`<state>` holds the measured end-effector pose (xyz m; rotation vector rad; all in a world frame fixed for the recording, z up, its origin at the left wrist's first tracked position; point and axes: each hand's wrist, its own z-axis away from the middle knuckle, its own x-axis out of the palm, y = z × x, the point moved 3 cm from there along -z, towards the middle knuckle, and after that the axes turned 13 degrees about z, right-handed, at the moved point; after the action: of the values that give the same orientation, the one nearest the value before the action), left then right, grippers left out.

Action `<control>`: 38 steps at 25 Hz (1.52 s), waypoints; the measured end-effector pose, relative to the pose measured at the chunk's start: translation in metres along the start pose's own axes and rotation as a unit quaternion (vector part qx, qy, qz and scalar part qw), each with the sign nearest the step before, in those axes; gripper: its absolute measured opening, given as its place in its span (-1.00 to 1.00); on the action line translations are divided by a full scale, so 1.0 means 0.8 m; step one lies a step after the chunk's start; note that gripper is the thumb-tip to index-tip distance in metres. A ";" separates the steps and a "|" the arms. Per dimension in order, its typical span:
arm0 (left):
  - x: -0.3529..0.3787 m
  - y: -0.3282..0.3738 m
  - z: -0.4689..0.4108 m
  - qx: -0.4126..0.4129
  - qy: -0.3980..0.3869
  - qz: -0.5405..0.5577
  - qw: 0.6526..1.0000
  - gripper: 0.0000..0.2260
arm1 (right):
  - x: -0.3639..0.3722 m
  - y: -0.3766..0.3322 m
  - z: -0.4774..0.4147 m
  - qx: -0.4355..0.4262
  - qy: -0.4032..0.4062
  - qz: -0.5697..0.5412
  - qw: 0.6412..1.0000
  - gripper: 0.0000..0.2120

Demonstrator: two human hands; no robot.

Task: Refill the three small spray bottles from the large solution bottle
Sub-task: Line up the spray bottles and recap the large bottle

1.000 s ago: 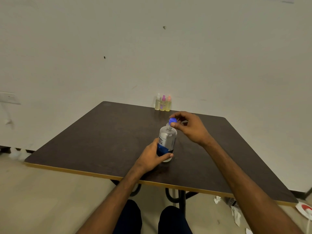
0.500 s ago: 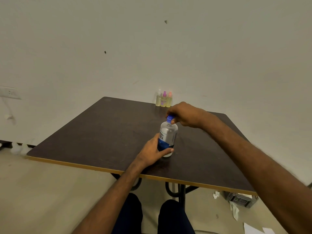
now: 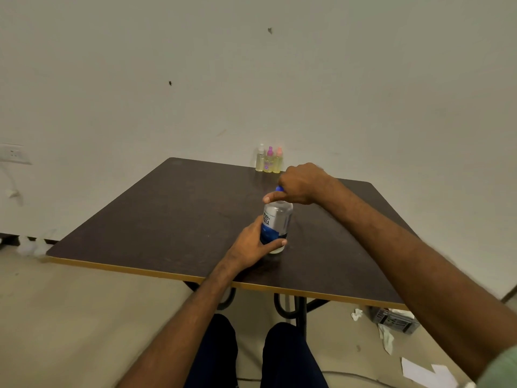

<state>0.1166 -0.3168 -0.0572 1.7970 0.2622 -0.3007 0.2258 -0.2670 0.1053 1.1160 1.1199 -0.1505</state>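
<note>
Clear plastic large solution bottle [image 3: 275,222], upright near table [image 3: 167,214] centre; left hand [image 3: 251,245] wrapped its blue-labelled lower body, right hand [image 3: 299,183] curled round the blue cap [image 3: 278,188]. Judged light, fairly stiff, smooth and likely slippery: best held at mid-body. Label partly legible, "re" above "nu"; three small spray bottles [image 3: 269,161] stood at twelve o'clock.

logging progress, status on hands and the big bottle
Left hand grips large bottle, upright on table. Right hand pinches blue cap. Spray bottles at far edge, nothing between.
</note>
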 end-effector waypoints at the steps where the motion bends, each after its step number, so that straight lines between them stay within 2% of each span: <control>1: 0.000 0.000 0.000 0.001 -0.001 0.000 1.000 -0.35 | 0.005 0.006 0.000 0.015 -0.026 -0.042 0.999 -0.21; 3: 0.001 -0.001 -0.001 0.003 0.001 -0.002 1.000 -0.35 | 0.004 0.021 0.006 0.011 -0.043 -0.153 0.987 -0.27; 6: 0.000 -0.005 -0.005 0.001 0.000 0.002 1.000 -0.36 | -0.021 0.044 0.010 -0.035 0.007 -0.276 0.961 -0.49; 9: 0.000 -0.008 -0.006 0.000 0.000 0.006 1.000 -0.35 | -0.027 0.036 0.001 -0.118 -0.008 -0.237 0.964 -0.68; 14: -0.001 -0.006 -0.005 0.011 -0.006 0.011 1.000 -0.36 | -0.021 0.010 -0.004 -0.129 0.019 -0.093 0.987 -0.80; 17: -0.001 -0.006 -0.004 0.006 -0.007 0.006 1.000 -0.37 | -0.015 -0.002 0.001 -0.098 0.035 -0.028 0.994 -0.62; 20: 0.000 -0.006 -0.004 0.004 -0.008 -0.005 1.000 -0.35 | -0.019 -0.008 0.004 -0.076 0.038 0.008 0.996 -0.55; 24: 0.001 -0.004 -0.002 0.008 -0.014 -0.005 1.000 -0.36 | -0.011 -0.004 0.005 -0.028 0.025 0.019 0.999 -0.33; 26: 0.000 -0.002 -0.002 0.007 -0.017 0.000 1.000 -0.36 | -0.006 -0.005 0.003 -0.014 -0.009 0.037 0.999 -0.25; 28: 0.001 -0.001 -0.002 0.006 -0.017 -0.004 1.000 -0.37 | -0.007 0.000 0.004 0.012 -0.058 -0.004 0.998 -0.12; 30: 0.001 -0.001 -0.002 0.009 -0.015 -0.006 1.000 -0.38 | -0.018 0.020 0.002 0.030 -0.060 -0.107 0.992 -0.07; 32: -0.001 -0.003 -0.004 0.007 -0.016 -0.004 1.000 -0.38 | -0.036 0.040 -0.001 0.023 -0.023 -0.219 0.975 -0.26; 33: -0.001 -0.004 -0.005 0.005 -0.016 -0.003 1.000 -0.37 | -0.042 0.044 -0.004 -0.013 -0.017 -0.239 0.971 -0.41; 35: -0.001 -0.006 -0.004 0.007 -0.016 -0.003 1.000 -0.37 | -0.039 0.040 -0.008 -0.102 -0.042 -0.224 0.968 -0.68; 38: -0.002 -0.006 -0.006 0.011 -0.021 0.003 1.000 -0.36 | -0.024 0.026 -0.005 -0.125 -0.027 -0.134 0.983 -0.76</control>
<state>0.1135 -0.3112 -0.0599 1.8105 0.2238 -0.3384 0.2265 -0.2613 0.1333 0.7311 1.2012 -0.2416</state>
